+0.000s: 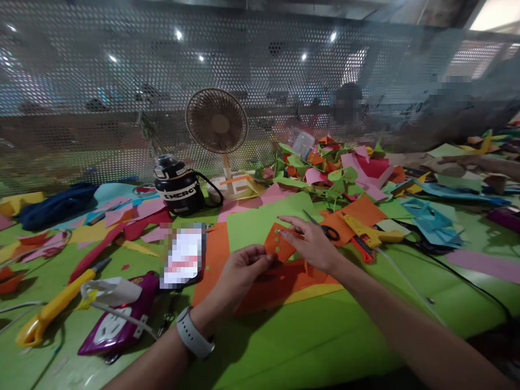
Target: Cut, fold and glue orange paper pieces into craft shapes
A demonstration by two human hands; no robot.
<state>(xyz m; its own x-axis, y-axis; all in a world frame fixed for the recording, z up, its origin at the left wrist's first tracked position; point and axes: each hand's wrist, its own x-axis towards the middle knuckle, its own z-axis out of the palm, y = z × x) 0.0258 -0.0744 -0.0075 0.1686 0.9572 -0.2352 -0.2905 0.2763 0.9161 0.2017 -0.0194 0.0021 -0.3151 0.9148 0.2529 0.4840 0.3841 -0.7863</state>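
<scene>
My left hand (247, 269), with a pale watch band on its wrist, pinches the lower left edge of a small orange paper piece (280, 242) dotted with green squares. On the right side of the piece rest the fingers of my right hand (311, 242), bent over its upper edge. Beneath both hands lie larger orange sheets (260, 287) and a light green sheet (247, 227). Black-handled scissors (331, 233) lie just beyond my right hand.
A yellow glue gun (371, 234) lies right, another (57, 306) left, by a purple power strip (117, 325). A lit phone (182, 257), black bottle (179, 187) and fan (217, 122) stand beyond. Paper scraps (337, 173) are heaped behind. Another person's hand (463, 161) reaches in far right.
</scene>
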